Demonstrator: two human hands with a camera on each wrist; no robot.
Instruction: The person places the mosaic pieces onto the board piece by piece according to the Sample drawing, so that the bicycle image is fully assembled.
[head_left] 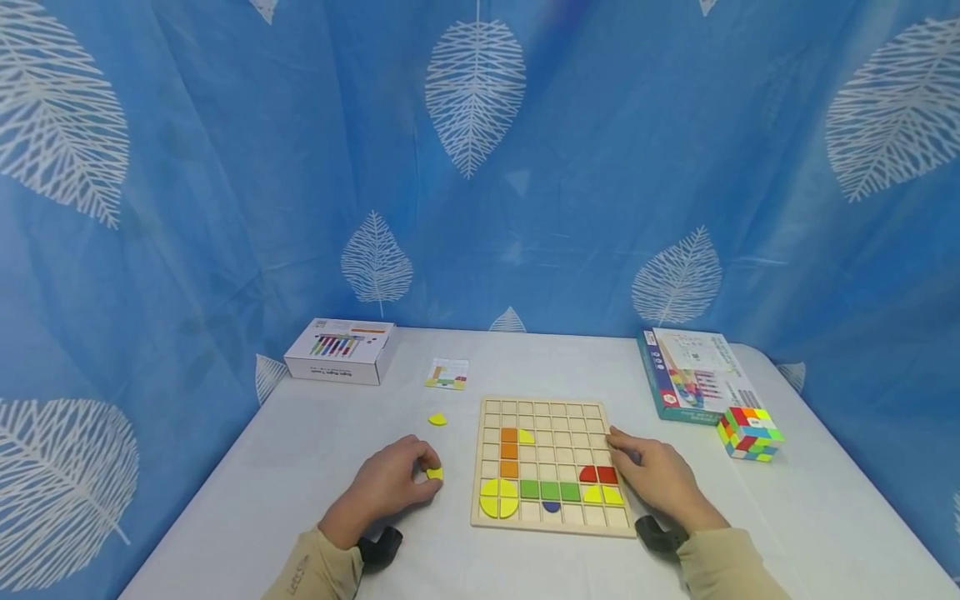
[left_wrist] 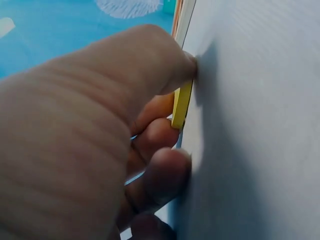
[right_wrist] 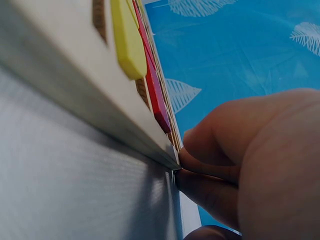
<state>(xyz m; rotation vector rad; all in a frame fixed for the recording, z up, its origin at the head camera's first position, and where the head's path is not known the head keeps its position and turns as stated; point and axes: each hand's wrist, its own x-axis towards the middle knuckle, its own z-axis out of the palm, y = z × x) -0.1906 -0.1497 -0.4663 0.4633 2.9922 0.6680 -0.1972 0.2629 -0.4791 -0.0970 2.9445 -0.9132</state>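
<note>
Left of the board, my left hand (head_left: 393, 479) pinches a yellow quarter-circle tile (left_wrist: 182, 105) between thumb and fingers, low over the white table. Another yellow quarter tile (head_left: 437, 419) lies loose beyond that hand. The gridded wooden board (head_left: 555, 523) holds an orange column (head_left: 509, 450), a yellow circle of quarter pieces (head_left: 498, 498), a green row (head_left: 550, 491), red tiles (head_left: 597, 475), a blue half-round tile (head_left: 551, 506) and further yellow pieces (head_left: 602, 495). My right hand (head_left: 658, 475) holds the board's right edge with thumb and fingertips; their underside contact is partly hidden.
A small pattern card (head_left: 447, 373) lies behind the loose tile. At the back left stands a white box (head_left: 341, 352). On the right are a flat teal-edged box (head_left: 697, 375) and a colourful puzzle cube (head_left: 750, 433). A blue leaf-patterned curtain (head_left: 480, 233) hangs behind the table.
</note>
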